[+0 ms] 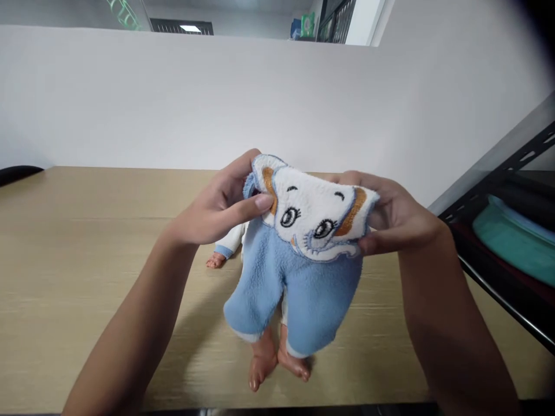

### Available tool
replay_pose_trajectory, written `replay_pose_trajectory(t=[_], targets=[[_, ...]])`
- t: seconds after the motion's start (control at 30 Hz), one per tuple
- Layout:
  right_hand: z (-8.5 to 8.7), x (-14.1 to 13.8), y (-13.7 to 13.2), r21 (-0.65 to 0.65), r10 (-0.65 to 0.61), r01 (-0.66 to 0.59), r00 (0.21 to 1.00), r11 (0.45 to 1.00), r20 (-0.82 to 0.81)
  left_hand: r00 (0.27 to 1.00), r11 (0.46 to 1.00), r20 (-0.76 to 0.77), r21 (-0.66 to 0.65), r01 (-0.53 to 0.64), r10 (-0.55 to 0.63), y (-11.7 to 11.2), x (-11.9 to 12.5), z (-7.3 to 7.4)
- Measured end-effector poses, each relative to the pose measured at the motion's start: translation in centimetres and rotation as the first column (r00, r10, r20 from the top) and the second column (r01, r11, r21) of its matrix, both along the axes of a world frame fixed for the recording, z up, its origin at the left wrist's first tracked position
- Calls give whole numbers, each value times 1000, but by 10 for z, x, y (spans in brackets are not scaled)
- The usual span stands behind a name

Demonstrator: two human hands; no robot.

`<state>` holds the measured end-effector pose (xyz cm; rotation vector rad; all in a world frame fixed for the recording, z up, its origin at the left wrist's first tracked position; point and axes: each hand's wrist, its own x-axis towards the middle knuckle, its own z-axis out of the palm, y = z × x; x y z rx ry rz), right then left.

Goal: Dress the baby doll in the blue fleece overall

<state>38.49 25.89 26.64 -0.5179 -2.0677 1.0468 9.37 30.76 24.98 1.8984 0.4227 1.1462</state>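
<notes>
Both my hands hold up a small pair of fleecy blue doll overalls (264, 277), with a white bib showing an embroidered elephant face. My left hand (221, 208) pinches the bib's left edge, thumb on the front. At its right edge, my right hand (392, 214) grips the cloth, with some fingers hidden behind it. Behind the garment a baby doll (260, 361) lies on the table. Its bare feet show below the trouser legs, and one hand with a white, blue-cuffed sleeve shows at the left. The garment covers the rest of the doll.
The wooden table (87, 260) reaches back to a white wall (195, 98). At the right a black metal rack (489, 179) holds teal and dark red items (515, 237). A dark rounded object (19, 173) sits at the left edge.
</notes>
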Motion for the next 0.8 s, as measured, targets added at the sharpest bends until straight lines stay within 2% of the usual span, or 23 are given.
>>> replay_pose_trajectory(t=[0.13, 0.23, 0.33, 0.43, 0.5, 0.57, 0.63, 0.67, 0.8], targets=[[-9, -10, 29, 91, 67, -44, 958, 995, -279, 997, 991, -35, 112, 70, -67, 13, 4, 3], [-14, -14, 39, 13, -27, 34, 926, 999, -376, 985, 972, -121, 187, 146, -124, 21, 4, 8], [-17, -13, 41, -39, -117, 110, 915, 993, -385, 991, 966, -75, 228, 124, -109, 29, 2, 8], [-19, -10, 44, -76, -101, 87, 971, 993, -216, 997, 964, 30, 258, 55, -65, 38, -1, 1], [-20, -9, 47, -100, -18, 21, 999, 995, 34, 997, 959, 60, 282, 37, -56, 42, -3, -4], [-22, -8, 50, -112, 65, -36, 960, 993, 271, 997, 952, 33, 300, 53, -66, 43, -5, -6], [-23, -7, 50, -101, 84, -51, 932, 994, 353, 995, 959, -56, 266, 99, -87, 42, -7, -3], [-23, -6, 49, -91, 65, -38, 943, 995, 327, 986, 968, -125, 212, 136, -111, 41, -9, -1], [-23, 0, 42, -28, -104, 105, 994, 994, 32, 896, 970, -374, -80, 228, -241, 38, -15, 8]])
